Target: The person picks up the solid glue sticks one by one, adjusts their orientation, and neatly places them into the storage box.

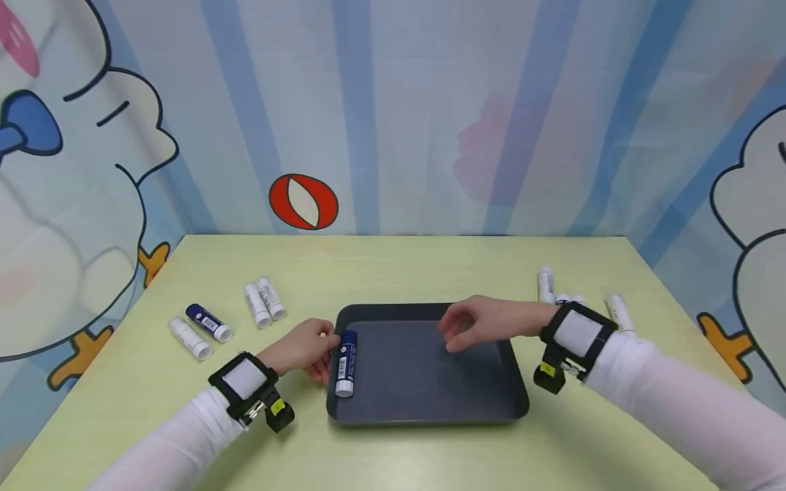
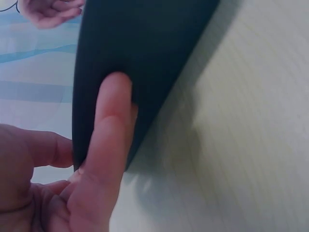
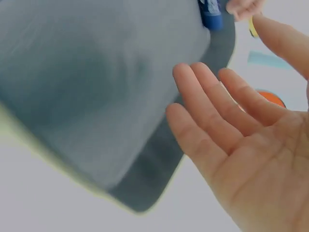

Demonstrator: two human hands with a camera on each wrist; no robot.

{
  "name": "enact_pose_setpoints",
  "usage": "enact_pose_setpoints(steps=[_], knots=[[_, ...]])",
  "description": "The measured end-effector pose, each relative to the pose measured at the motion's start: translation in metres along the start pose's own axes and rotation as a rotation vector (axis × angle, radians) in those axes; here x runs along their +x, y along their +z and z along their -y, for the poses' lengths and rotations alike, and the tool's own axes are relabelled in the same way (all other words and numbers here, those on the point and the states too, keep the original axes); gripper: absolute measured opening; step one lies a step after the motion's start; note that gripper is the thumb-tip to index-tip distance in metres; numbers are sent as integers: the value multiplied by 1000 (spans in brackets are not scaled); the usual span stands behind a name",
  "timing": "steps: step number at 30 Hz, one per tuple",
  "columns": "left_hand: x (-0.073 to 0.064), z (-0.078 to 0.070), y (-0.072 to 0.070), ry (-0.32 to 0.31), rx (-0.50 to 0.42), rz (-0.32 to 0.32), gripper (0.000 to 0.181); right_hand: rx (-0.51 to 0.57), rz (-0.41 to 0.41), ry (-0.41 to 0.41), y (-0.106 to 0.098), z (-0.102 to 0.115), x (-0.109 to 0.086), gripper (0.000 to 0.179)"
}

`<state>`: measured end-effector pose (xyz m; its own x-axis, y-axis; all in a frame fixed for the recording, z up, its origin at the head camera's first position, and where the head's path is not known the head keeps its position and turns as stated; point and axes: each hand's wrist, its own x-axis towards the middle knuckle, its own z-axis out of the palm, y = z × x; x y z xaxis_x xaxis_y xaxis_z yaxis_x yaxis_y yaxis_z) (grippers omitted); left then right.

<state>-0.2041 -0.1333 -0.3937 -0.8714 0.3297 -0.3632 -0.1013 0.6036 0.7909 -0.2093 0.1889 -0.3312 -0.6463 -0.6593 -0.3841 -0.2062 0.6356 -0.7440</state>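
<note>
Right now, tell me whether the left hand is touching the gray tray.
Touching. The left wrist view shows it: a finger of the left hand lies against the outer wall of the gray tray.

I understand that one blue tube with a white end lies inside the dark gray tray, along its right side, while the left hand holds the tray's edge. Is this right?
Not the side: the head view shows the blue tube along the tray's left side, near the left hand. The rest is right.

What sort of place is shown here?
Perhaps a staged recording booth: a cartoon backdrop stands behind and beside a table, and wrist cameras are strapped on.
</note>
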Motion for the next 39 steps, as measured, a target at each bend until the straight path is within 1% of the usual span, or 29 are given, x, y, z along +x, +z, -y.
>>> enact_pose_setpoints(steps=[3, 6, 10, 13, 14, 16, 19, 21, 23, 25, 29, 32, 36, 39], knots=[[0, 1, 0, 3, -3, 2, 16, 2, -38, -3, -12, -6, -22, 46], [0, 2, 0, 7, -4, 0, 16, 4, -100, 2, -22, -16, -45, 48], [-1, 3, 0, 5, -4, -5, 16, -17, -210, -21, -31, -35, -77, 49], [-2, 3, 0, 2, -5, -6, 16, -75, -306, -28, -34, -54, -100, 46], [-2, 3, 0, 1, -5, -5, 16, -105, -341, -12, -34, -60, -107, 46], [-3, 3, -1, 3, -4, -7, 16, -200, -421, 46, -33, -72, -120, 48], [-4, 3, -2, 5, 0, -11, 17, -360, -533, 186, -32, -87, -133, 55], [-4, 4, -2, 6, 3, -17, 17, -432, -592, 286, -31, -96, -137, 64], [-4, 5, -2, 3, 3, -22, 17, -461, -624, 360, -29, -103, -139, 74], [-4, 7, -2, 2, -1, -24, 17, -472, -652, 402, -25, -108, -139, 82], [-2, 9, -1, 0, -12, -26, 18, -498, -680, 457, -14, -118, -136, 94], [-2, 8, 0, 5, -16, -23, 18, -515, -671, 516, -6, -124, -133, 100], [-1, 6, 0, 14, -20, -15, 18, -502, -630, 575, 0, -128, -132, 99], [0, 6, 1, 15, -20, -10, 18, -461, -621, 593, 5, -132, -133, 89]])
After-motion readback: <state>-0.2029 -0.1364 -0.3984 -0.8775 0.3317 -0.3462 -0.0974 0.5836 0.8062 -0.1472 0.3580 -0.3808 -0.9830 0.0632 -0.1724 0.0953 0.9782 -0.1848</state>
